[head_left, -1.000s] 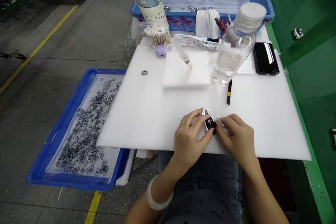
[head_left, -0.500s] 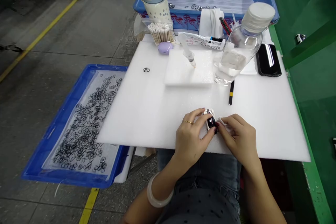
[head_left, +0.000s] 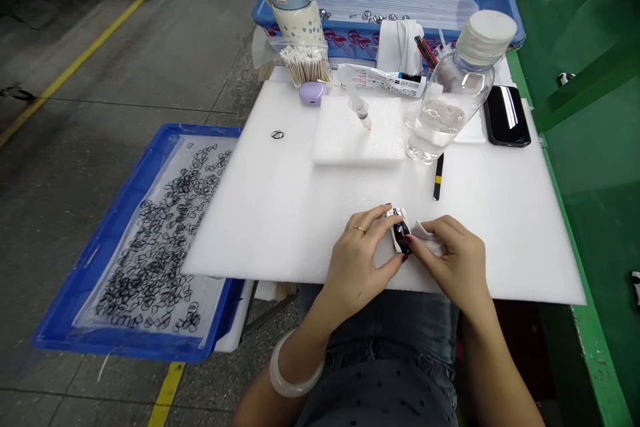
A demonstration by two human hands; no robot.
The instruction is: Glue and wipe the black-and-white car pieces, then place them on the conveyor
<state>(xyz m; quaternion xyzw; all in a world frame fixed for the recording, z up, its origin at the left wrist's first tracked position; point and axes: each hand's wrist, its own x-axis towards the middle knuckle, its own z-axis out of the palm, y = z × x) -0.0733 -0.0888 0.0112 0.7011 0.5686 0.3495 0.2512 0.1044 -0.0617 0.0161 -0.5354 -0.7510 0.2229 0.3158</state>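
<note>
Near the front edge of the white foam board [head_left: 270, 213], my left hand [head_left: 357, 260] grips a small white-and-black toy car [head_left: 401, 232] between thumb and fingers. My right hand [head_left: 455, 257] is closed on a white cloth [head_left: 427, 237], partly hidden by its fingers. The right thumb touches the dark top of the car. Beyond the hands lie black tweezers [head_left: 438, 177] with a yellow band. A syringe [head_left: 361, 113] leans on a smaller foam block [head_left: 333, 140]. One small tangle of thin black rings [head_left: 277, 135] rests on the board's left part.
A clear bottle [head_left: 440, 113] of liquid, a phone [head_left: 506, 115], a tube [head_left: 385, 80], cotton swabs [head_left: 305, 67], a purple case [head_left: 313, 93] and a drinking bottle [head_left: 295, 7] stand farther back. Blue trays [head_left: 135, 353] with thin black rings sit lower left and behind [head_left: 350, 43].
My left thumb has slid down to the car's lower end. My right thumb has come over the car's dark top, and more of the cloth shows. The view has shifted slightly.
</note>
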